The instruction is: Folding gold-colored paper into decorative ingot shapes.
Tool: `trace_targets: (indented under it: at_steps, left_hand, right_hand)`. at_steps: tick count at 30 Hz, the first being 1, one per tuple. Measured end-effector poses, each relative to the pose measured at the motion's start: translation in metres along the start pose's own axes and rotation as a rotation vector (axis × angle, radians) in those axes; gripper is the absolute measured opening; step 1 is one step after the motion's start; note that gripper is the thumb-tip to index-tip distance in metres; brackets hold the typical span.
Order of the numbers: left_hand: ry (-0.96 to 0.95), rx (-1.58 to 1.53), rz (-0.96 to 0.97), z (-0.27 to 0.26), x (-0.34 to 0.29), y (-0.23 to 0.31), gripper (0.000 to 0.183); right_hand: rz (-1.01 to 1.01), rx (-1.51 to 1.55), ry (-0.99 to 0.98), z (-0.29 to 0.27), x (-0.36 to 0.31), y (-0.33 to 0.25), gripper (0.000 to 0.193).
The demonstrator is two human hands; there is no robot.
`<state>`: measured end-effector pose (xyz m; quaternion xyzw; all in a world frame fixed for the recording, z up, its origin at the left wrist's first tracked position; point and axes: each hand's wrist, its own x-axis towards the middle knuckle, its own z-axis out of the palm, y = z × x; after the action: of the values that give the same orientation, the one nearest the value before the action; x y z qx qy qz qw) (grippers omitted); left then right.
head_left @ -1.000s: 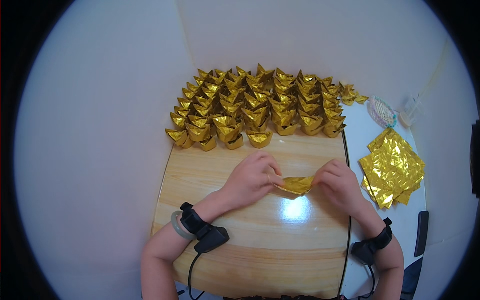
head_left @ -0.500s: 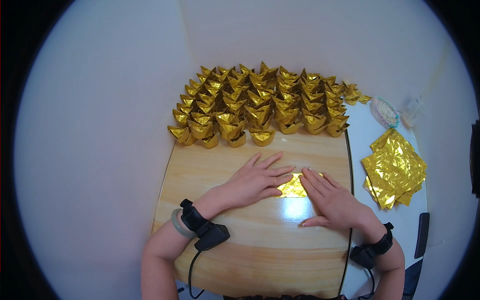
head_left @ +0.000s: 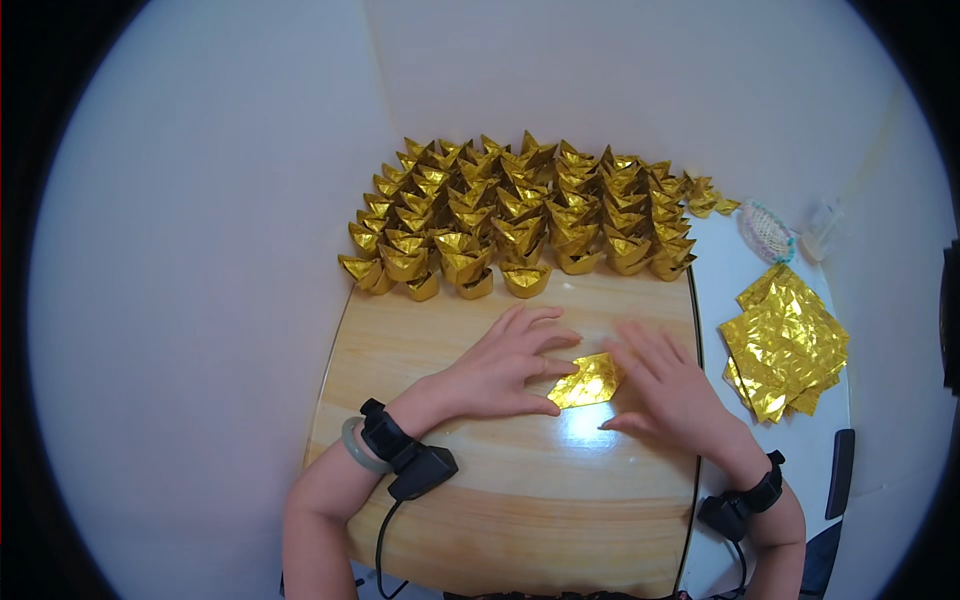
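Lying flat on the wood-grained worktop (head_left: 500, 505) in the head view, a small folded piece of gold foil (head_left: 588, 382) sat between the two hands. The left hand (head_left: 497, 372) had its thumb and fingers spread at the foil's left end, its grip unclosed. The right hand (head_left: 676, 400) was spread too, its blurred fingers near the right end; whether they touched it, I could not tell. The step in hand seemed to be folding and pressing the foil flat; the next move probably called for light fingertips on an edge and a firm, even crease.

The piece was thin, shiny and slightly crinkled, with slanting edges. Beyond it stood rows of boat-shaped gold folds (head_left: 526, 279), hollow and pointed at both ends. To the right, a fanned stack of crinkled gold squares (head_left: 787, 345) caught the light.
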<state>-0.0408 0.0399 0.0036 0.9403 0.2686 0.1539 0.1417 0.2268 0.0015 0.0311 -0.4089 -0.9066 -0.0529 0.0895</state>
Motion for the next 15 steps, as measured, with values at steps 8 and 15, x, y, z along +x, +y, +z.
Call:
trace_targets:
  at_steps: [8,15]
  left_hand:
    - [0.169,0.057,0.083,0.004,0.010,0.026,0.031]
    - [0.222,0.165,0.130,0.009,0.009,0.040,0.025]
  right_hand:
    - [-0.155,0.347,0.045,0.002,0.004,-0.001,0.038]
    - [-0.179,0.329,0.101,0.002,0.004,-0.001,0.025]
